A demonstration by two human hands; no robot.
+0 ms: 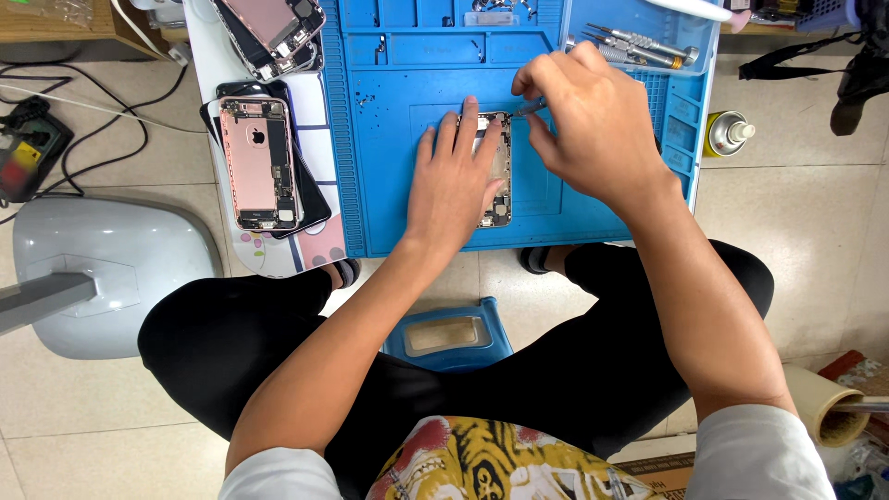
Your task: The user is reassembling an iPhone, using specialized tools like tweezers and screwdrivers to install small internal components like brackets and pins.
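An opened phone (501, 176) with its insides showing lies on the blue work mat (389, 185). My left hand (452, 181) lies flat on it, fingers spread, pressing it down. My right hand (593, 125) is closed around a small screwdriver (531, 107), whose tip points at the phone's upper right corner. Most of the phone is hidden under my left hand.
Left of the mat lie a pink opened phone shell (257, 162) over dark screens and more phone parts (273, 32). Several screwdrivers (639, 44) rest at the mat's top right. A spray can (727, 132) stands right of the table. A blue stool (449, 335) sits between my legs.
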